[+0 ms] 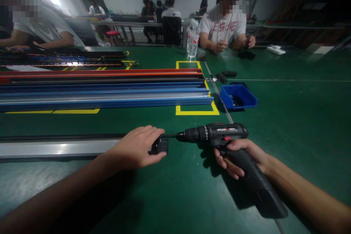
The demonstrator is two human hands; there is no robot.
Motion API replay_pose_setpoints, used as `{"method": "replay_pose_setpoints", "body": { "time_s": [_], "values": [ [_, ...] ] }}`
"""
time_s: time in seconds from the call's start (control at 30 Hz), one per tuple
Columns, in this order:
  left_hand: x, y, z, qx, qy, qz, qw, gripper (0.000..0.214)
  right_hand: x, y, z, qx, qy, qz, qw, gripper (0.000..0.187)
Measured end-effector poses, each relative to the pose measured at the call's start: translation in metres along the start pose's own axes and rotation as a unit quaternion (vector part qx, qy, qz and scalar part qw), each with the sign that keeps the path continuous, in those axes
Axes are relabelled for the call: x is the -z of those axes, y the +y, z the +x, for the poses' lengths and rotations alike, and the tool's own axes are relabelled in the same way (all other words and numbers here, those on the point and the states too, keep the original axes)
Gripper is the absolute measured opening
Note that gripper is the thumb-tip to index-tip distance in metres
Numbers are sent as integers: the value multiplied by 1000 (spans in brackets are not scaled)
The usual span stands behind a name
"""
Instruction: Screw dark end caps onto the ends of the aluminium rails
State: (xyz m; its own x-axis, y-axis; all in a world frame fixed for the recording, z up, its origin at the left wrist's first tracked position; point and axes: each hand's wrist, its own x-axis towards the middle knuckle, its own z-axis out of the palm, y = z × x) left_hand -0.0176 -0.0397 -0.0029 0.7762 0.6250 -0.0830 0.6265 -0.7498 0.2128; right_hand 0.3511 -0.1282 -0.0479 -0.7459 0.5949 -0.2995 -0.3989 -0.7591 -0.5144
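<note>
My right hand (238, 157) is wrapped round the grip of a black cordless drill (225, 131), which lies on its side with its bit pointing left. The long thin bit (171, 136) reaches a black end cap (163, 145) on a long metal profile (60, 148). Around the end of that profile my left hand (139, 144) is closed, fingers over the top and thumb along the near side by the cap. Whether the bit sits in a screw cannot be made out.
Long red, black and blue profiles (109, 95) lie behind, ending within yellow tape (197, 113). A blue bin (238, 97) holds small dark parts. Beyond are black pieces (226, 76), water bottles (192, 40) and a seated person (225, 25). Another person (49, 29) works at left.
</note>
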Motion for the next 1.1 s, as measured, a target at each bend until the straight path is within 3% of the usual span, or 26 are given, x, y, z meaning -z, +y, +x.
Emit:
{"method": "replay_pose_setpoints", "body": {
  "time_s": [0.37,1.1],
  "values": [
    [-1,0,1,16,3,-14,1000,61,4,5,-3,30,2,-25,999,34],
    [1,3,1,16,7,-17,1000,57,-1,5,-2,21,10,-8,1000,33]
  ]
}}
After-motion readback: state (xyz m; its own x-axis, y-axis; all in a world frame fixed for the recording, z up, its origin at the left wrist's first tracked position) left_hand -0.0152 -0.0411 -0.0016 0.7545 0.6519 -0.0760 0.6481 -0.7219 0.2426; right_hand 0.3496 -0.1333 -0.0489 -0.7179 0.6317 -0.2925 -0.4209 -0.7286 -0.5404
